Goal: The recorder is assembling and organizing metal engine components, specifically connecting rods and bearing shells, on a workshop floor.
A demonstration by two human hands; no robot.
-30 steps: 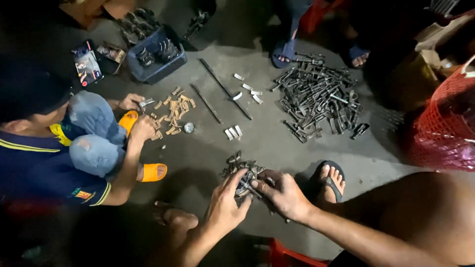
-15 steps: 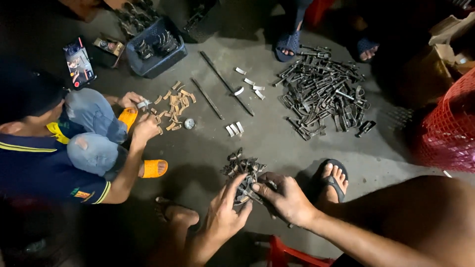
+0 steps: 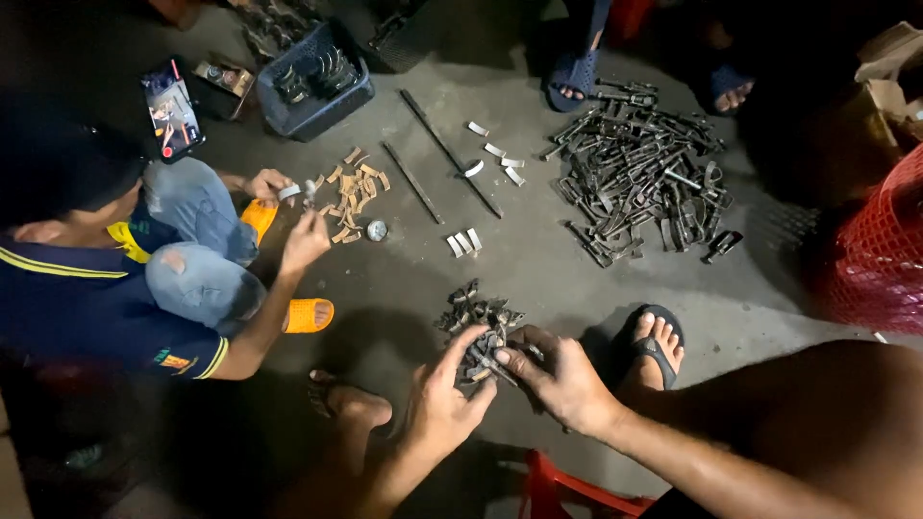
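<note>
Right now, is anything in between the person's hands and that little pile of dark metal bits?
Nothing visible. The left hand and right hand already touch the small pile of dark metal parts on the concrete floor, fingers among the pieces.

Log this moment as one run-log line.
left hand: gripping small dark metal parts pile | right hand: pinching a piece from it | surface: grey concrete floor | nearby: seated co-worker

grey concrete floor (image 3: 538,279): metal part piles (image 3: 639,173), two rods (image 3: 450,152), wood chips (image 3: 354,190).
</note>
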